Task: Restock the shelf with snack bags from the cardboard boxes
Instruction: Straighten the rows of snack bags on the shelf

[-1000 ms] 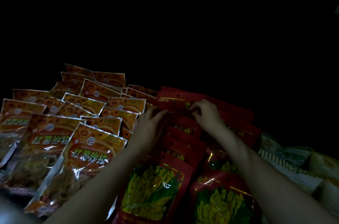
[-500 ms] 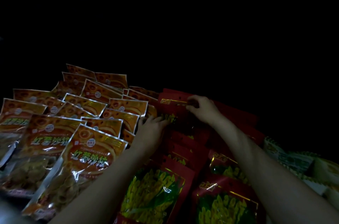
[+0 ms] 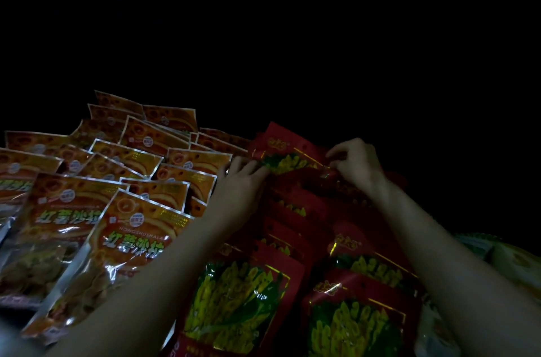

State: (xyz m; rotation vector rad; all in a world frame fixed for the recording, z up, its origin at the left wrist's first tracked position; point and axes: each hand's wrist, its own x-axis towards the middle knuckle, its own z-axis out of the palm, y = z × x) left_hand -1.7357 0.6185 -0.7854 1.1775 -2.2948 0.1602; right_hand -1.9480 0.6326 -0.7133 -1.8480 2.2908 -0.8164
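1. Dim scene; two bare forearms reach over overlapping snack bags.
2. The left hand (image 3: pixel 240 181) rests on the left edge of the rearmost red bag (image 3: pixel 288 153), fingers slightly curled against it; whether it pinches is unclear.
3. The right hand (image 3: pixel 355 165) pinches that bag's right edge between thumb and fingertips.
4. This bag lies at the back of the red rows, long axis roughly left to right, its top tilted toward the upper left.
5. About eight red bags (image 3: pixel 234 298) show, in two overlapping rows.
6. About fifteen orange bags (image 3: pixel 128 242) fan out on the left; an exact count is not possible.
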